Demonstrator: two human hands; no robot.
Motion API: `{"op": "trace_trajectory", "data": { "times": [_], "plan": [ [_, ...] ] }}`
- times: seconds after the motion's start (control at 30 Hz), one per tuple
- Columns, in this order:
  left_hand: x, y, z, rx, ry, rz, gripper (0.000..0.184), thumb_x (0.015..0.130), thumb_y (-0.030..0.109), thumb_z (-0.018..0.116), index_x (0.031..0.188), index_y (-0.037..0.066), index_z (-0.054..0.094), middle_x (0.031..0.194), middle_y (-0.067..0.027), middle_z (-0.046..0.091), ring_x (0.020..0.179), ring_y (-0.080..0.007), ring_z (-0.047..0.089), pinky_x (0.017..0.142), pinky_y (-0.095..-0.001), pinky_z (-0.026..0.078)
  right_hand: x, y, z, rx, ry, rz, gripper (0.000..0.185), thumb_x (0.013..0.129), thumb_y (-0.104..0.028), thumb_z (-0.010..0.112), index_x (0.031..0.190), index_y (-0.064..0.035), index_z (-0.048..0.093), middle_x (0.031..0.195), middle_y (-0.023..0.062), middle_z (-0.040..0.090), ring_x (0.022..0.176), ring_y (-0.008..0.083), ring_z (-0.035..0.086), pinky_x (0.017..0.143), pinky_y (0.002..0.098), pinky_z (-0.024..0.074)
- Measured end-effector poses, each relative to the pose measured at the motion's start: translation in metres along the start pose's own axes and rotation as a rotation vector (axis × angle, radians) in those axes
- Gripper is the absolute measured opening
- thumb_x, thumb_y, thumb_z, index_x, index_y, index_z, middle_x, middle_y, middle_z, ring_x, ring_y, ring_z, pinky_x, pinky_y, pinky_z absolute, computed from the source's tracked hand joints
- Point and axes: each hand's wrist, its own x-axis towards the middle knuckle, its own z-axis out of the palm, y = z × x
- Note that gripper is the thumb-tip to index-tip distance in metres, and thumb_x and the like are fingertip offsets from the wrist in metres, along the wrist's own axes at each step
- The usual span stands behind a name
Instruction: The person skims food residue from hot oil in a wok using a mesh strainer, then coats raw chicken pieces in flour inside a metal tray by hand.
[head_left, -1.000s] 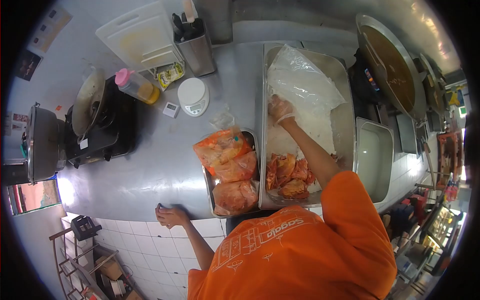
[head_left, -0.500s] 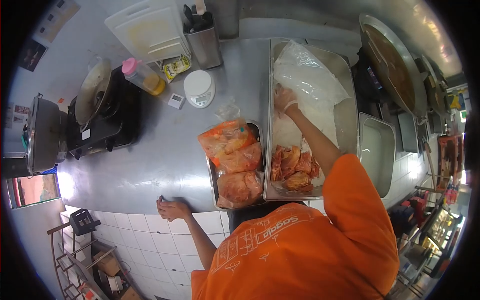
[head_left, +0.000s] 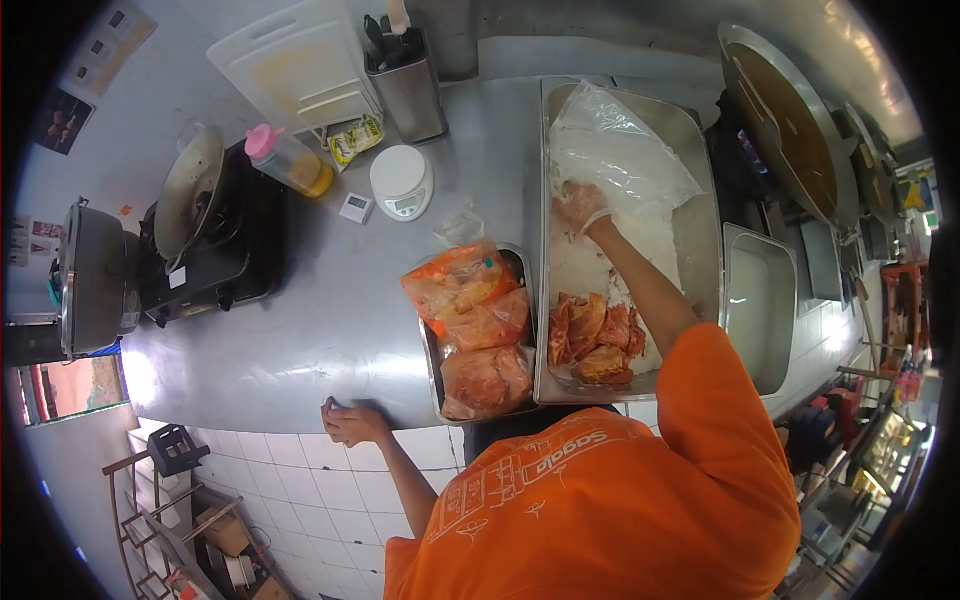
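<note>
My right hand (head_left: 582, 205) is down in the white powder (head_left: 640, 225) of a large steel tray (head_left: 704, 165). Its fingers curl into a fist, and whatever they hold is hidden. A pale band circles that wrist. Reddish pieces of raw meat (head_left: 600, 335) lie at the near end of the same tray, and a clear plastic bag (head_left: 625, 130) lies over the powder at the far end. At the front edge of the steel counter (head_left: 300, 360), my left hand (head_left: 352, 424) rests loosely curled, with nothing visible in it.
Left of the powder tray, a smaller tray (head_left: 430, 375) holds bagged meat (head_left: 487, 380). Farther back are a white scale (head_left: 401, 180), timer (head_left: 356, 208), pink-capped bottle (head_left: 290, 165) and knife holder (head_left: 407, 90). A stove (head_left: 240, 240) stands left; a large pan (head_left: 790, 130) is right.
My right hand has shifted slightly toward me and to the right within the powder, its fingers more curled. My left hand stays at the counter edge. The whole view has shifted a little.
</note>
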Motion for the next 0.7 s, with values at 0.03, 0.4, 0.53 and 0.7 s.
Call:
{"op": "trace_trajectory", "data": {
  "times": [0.03,0.4,0.53,0.7],
  "plan": [
    [0.0,0.001,0.0,0.0,0.004,-0.003,0.05,0.098,0.042,0.016,0.111,0.018,0.058,0.124,-0.0023,0.051,0.12,-0.0289,0.037,0.09,-0.0564,0.029,0.001,-0.001,0.0,0.001,-0.011,0.003,0.042,0.082,-0.041,0.055,0.1,-0.0038,0.064,0.087,0.0229,0.066,0.082,0.0389,0.064,0.078,0.045,0.0506],
    [0.003,0.002,0.003,0.087,0.003,-0.02,0.047,0.098,0.042,0.018,0.109,0.019,0.056,0.123,-0.0041,0.05,0.117,-0.0303,0.038,0.087,-0.0569,0.031,0.016,-0.005,0.004,0.003,-0.078,0.111,0.038,0.083,-0.041,0.055,0.094,-0.0049,0.064,0.087,0.0226,0.065,0.084,0.0392,0.063,0.08,0.0465,0.0491],
    [0.003,0.001,0.005,0.073,0.018,0.0,0.046,0.098,0.042,0.019,0.109,0.019,0.057,0.123,-0.0041,0.05,0.116,-0.0306,0.039,0.087,-0.0564,0.031,0.005,0.025,-0.005,0.203,0.002,0.02,0.037,0.085,-0.037,0.053,0.096,-0.0039,0.063,0.094,0.0252,0.063,0.094,0.0391,0.06,0.086,0.0454,0.0463],
    [0.003,0.001,0.005,0.061,0.043,0.0,0.045,0.098,0.042,0.02,0.108,0.02,0.058,0.123,-0.0038,0.049,0.116,-0.0303,0.04,0.087,-0.0562,0.031,-0.058,0.074,-0.101,-0.149,-0.435,0.174,0.056,0.085,-0.041,0.054,0.121,0.0012,0.053,0.117,0.0238,0.058,0.11,0.0376,0.056,0.098,0.0394,0.0417]
  ]
}}
